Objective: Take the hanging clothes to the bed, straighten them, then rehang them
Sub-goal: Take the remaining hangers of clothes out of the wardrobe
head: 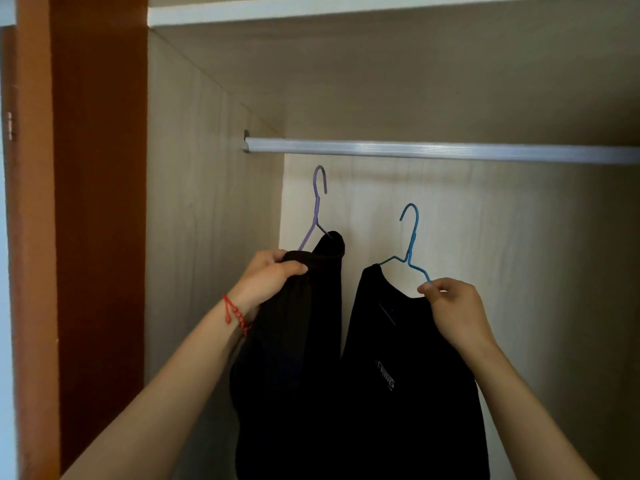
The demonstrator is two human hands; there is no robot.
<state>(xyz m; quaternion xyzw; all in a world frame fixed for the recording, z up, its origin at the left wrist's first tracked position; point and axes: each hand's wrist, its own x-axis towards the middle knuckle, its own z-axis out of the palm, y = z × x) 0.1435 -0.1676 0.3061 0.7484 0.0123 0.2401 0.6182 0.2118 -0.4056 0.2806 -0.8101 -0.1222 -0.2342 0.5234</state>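
Observation:
Inside an open wardrobe a silver rail [443, 150] runs across with nothing hanging on it. My left hand [266, 278] grips the shoulder of a black knitted garment [294, 341] on a purple hanger [317, 206], whose hook is below the rail. My right hand [453, 306] pinches the arm of a blue hanger [410, 237] that carries a black T-shirt [408, 375] with white lettering. Both hangers are held in the air, the blue one lower than the purple one.
The wardrobe's light wooden side wall [194, 202] is on the left, beyond it a brown door panel [97, 202]. A shelf board [346, 12] closes the space above the rail. The back wall [519, 254] lies behind the clothes.

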